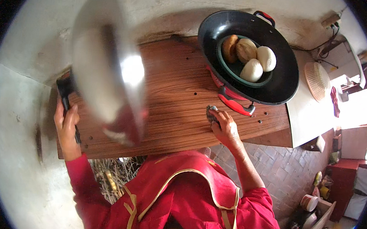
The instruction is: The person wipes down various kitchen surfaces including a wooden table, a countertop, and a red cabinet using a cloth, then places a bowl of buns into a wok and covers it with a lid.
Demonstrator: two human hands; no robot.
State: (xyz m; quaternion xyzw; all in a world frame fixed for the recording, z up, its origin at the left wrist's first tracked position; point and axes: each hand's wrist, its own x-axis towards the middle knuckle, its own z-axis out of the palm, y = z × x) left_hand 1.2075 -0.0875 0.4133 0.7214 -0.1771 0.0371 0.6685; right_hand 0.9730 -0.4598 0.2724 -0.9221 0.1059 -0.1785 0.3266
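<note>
At the left, my left hand (67,125) grips the black handle of a large shiny metal lid (107,64), blurred and tilted on edge above the wooden tabletop (170,113). My right hand (225,128) presses a crumpled grey cloth or scrubbing pad (213,114) on the tabletop, just below the wok. A black electric wok (282,73) with red and black handles stands at the back right. In it is a green dish (223,66) holding two white steamed buns (252,70) and two browner pieces of bread or bun (246,51).
A wall runs behind and left of the table. Right of the wok are a white counter (310,120), a plastic colander (316,80) and cords from a power strip (331,20). Dry sticks (112,176) lie below the table. A white bucket (309,202) stands at lower right.
</note>
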